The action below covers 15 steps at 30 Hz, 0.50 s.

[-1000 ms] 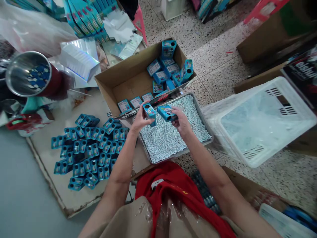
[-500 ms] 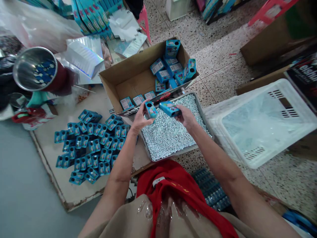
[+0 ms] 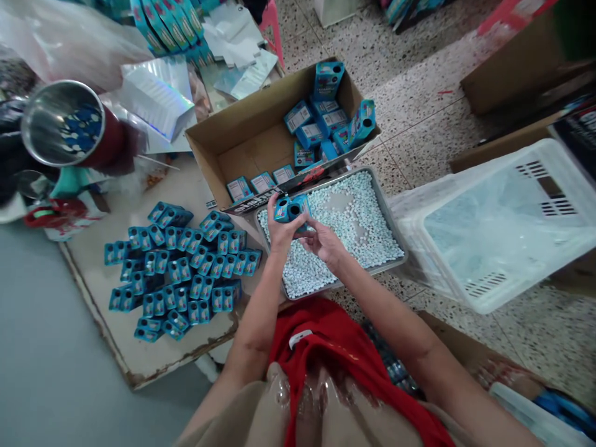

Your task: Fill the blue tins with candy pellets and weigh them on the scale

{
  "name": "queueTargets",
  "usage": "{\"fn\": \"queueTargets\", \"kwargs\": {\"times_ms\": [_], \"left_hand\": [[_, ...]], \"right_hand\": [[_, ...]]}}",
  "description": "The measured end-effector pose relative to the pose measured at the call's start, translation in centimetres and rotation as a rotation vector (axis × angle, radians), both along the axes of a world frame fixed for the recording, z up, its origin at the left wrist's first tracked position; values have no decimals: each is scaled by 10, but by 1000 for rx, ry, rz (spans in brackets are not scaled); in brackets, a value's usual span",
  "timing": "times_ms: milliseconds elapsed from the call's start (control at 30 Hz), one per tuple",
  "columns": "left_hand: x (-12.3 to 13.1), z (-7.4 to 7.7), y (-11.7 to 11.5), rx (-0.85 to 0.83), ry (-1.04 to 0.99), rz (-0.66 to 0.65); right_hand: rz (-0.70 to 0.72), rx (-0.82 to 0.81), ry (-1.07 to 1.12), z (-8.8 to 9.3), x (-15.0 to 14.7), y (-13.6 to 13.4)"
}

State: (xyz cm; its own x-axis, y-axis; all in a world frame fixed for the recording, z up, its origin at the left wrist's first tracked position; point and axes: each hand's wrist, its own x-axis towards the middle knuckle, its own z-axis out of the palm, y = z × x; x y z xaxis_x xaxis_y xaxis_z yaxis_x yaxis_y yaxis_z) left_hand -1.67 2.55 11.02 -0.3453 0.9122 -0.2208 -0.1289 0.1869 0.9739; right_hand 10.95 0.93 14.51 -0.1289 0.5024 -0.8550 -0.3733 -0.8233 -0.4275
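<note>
Two small blue cartons point(image 3: 289, 208) stand side by side in my left hand point(image 3: 282, 233), which grips them. Each carton has a dark round hole in its top. Close against them is my right hand point(image 3: 325, 243), its fingers apart, their tips at my left thumb and the cartons' lower edge; it seems to hold nothing. Below both hands lies a metal tray point(image 3: 393, 264) full of small pale blue-white pellets point(image 3: 307, 273), with bare patches of its bottom showing. Several similar cartons point(image 3: 179, 270) stand grouped on the table to the left.
Beyond the tray is an open cardboard box point(image 3: 233, 143) with several blue cartons inside. A steel pot point(image 3: 65, 124) holds blue and white pieces at the far left. On the right stands a translucent plastic crate point(image 3: 507, 223). The worn table edge point(image 3: 93, 316) runs along the lower left.
The carton from my right hand is now beside the other in my left hand. My hands have come together, bare patches appear among the pellets, and more cartons show at the group's right side.
</note>
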Motion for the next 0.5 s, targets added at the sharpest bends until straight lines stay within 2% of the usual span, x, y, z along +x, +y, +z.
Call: {"fn": "queueTargets", "kwargs": {"times_ms": [67, 100, 167, 200, 267, 333, 400, 500], "left_hand": [[-14, -3, -4, -15, -19, -57], [-22, -4, -7, -40, -62, -112], [-35, -7, -12, -112, -188, -247], [-40, -8, -16, -149, -241, -307], [-42, -10, -22, -210, -289, -356], [-38, -11, -29, -244, -276, -295], [-27, -11, -35, -215, -258, -211], [-10, -9, -44, -116, -231, -153]], "right_hand": [[121, 79, -240, -7, 9, -3], [155, 175, -401, -10, 15, -3], [203, 470, -632, -14, 29, 2], [249, 629, -639, -15, 36, 5], [410, 849, -459, -18, 48, 11], [503, 891, -287, -23, 53, 10], [396, 812, -263, -28, 47, 2], [79, 621, -262, -37, 25, -19]]}}
